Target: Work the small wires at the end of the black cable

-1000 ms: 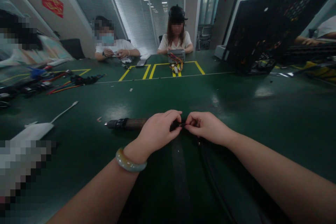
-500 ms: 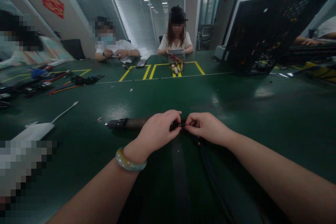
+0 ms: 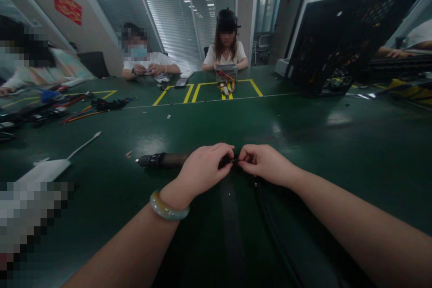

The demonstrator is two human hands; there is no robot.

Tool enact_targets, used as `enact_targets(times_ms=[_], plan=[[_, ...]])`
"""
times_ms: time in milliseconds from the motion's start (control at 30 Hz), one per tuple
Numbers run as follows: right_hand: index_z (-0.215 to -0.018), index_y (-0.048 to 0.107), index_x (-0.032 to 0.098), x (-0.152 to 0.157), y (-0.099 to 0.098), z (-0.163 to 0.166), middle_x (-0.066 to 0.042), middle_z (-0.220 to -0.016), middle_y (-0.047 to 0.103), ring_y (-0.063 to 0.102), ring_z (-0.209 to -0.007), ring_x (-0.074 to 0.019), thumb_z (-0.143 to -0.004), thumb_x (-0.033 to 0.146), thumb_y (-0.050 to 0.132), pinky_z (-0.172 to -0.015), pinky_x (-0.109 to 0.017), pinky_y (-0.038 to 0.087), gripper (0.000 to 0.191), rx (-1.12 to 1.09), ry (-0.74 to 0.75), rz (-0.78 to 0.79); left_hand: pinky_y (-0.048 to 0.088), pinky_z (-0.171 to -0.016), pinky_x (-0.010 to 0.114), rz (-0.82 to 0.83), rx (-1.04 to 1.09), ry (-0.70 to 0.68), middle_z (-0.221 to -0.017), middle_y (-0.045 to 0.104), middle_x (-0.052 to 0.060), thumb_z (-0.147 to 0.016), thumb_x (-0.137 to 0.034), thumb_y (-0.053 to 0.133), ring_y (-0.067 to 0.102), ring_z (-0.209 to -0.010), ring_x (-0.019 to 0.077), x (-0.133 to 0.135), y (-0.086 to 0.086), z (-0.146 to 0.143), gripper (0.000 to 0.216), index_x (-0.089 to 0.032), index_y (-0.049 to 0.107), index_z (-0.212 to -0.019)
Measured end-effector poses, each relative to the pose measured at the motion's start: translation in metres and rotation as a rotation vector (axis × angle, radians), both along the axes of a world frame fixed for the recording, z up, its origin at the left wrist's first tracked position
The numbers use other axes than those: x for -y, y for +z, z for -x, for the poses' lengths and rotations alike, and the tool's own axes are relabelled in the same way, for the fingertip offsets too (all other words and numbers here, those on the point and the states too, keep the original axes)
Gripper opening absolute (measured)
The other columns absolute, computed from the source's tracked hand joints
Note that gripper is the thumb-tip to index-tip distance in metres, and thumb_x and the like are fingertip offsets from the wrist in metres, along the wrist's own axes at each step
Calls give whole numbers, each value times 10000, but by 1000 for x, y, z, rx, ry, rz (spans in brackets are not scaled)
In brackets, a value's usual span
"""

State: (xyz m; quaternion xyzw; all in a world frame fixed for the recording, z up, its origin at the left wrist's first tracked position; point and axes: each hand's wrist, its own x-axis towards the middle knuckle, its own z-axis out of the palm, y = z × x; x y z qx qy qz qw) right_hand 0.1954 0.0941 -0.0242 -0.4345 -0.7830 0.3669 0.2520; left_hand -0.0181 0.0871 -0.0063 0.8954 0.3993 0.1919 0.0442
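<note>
My left hand (image 3: 204, 166): fingers curled around the rear of a dark brown-and-black cylindrical driver-like tool (image 3: 173, 160), thumb and index nearly closed, narrow dark gap between. My right hand (image 3: 266, 165): thumb and index tips pinching a small black plug-like part (image 3: 235, 161) right at the tool's rear end. Fingertips of both hands nearly meet there; can't tell if part and tool are joined.

Tool count: 1, lying on the dark green table (image 3: 202, 121) in front of me, silver tip pointing left.

Black flexible cable (image 3: 270, 225): 1, from just below my right hand to the bottom edge. Its upper end is hidden.

Mottled green-and-amber bangle (image 3: 168, 209): 1, left wrist.

White flat pouch-like item (image 3: 50, 170): 1, on my left, one thin white cord (image 3: 83, 146) by it.

Small pinkish scrap (image 3: 128, 154): 1, near the tip.

Far side: grey box with multicoloured wires (image 3: 227, 72), 1; large black perforated panel (image 3: 337, 40), 1, on the right. Four co-workers, one only an arm and sleeve (image 3: 420, 36).
</note>
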Motion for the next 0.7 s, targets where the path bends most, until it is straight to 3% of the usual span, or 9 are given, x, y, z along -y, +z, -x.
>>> enact_targets(times_ms=[400,700], plan=[[-838,609,191,0,1,0,8,-757,647,595,-659,-120,-809,209,612,-585,-220,421,35,-5,11,21,482,-806,368,-2,-5,-11,-1089,648,42,-838,-254,579,624,-959,214,0,0,1,103,-205,568,-929],[-837,608,188,0,1,0,5,-755,640,588,-660,-123,-809,212,609,-589,-225,412,37,-2,11,16,481,-819,361,0,-11,8,-1157,628,29,-828,-224,591,622,-971,205,0,-1,0,139,-214,553,-961]])
